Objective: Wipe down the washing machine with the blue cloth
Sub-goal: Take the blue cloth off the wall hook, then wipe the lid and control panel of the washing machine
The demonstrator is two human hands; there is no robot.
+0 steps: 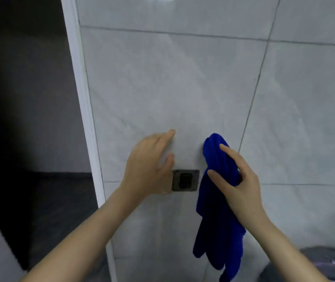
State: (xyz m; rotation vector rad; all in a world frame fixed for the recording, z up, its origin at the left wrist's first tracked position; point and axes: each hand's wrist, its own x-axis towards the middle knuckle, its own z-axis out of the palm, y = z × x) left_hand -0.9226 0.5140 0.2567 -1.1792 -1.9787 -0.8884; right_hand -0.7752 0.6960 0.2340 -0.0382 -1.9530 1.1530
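The blue cloth (217, 202) hangs long and bunched against the grey tiled wall, right of centre. My right hand (237, 180) grips it near its top, thumb and fingers closed around the fabric. My left hand (150, 165) is raised to the left of the cloth, fingers spread and close to the wall, holding nothing. A dark grey curved surface (325, 263) at the bottom right corner may be the washing machine; only a small blurred part shows.
A dark square wall socket (186, 180) sits on the tiles between my hands, partly covered by my left hand. A white door frame (81, 98) runs down the left, with a dark opening (24, 98) beyond it.
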